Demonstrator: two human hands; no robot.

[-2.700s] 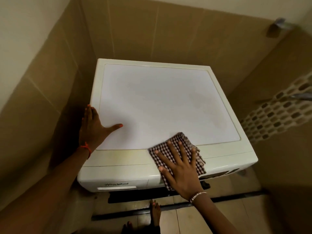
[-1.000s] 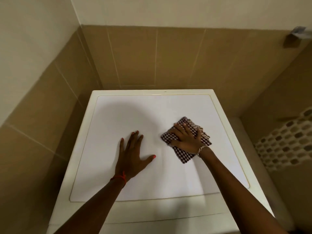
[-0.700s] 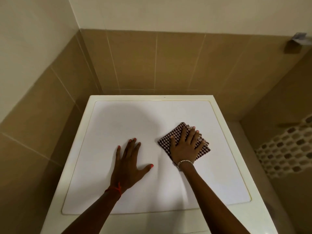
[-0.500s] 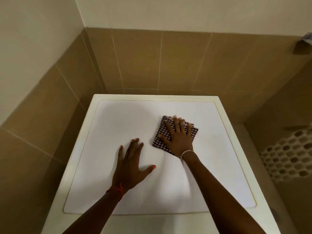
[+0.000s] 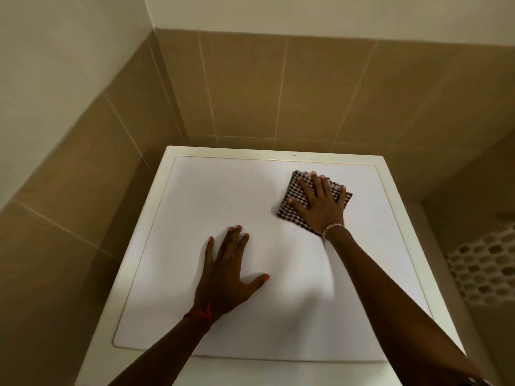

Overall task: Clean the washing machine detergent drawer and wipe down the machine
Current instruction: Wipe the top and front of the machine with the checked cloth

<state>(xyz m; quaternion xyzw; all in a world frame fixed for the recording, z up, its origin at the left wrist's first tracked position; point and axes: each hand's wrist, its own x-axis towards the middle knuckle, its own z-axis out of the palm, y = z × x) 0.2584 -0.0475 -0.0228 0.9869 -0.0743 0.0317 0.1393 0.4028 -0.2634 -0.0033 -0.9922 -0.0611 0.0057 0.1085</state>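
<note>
Fingers (image 5: 317, 185) splayed straight, presses checked cloth (image 5: 291, 190) with right hand (image 5: 320, 208) onto washing machine top (image 5: 223, 196), far right; rests left hand (image 5: 225, 280) flat nearby, holding nothing.

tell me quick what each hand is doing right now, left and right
Left hand: open, fingers spread flat on the washing machine top, holding nothing.
Right hand: open, straight fingers pressing the checked cloth flat.
</note>
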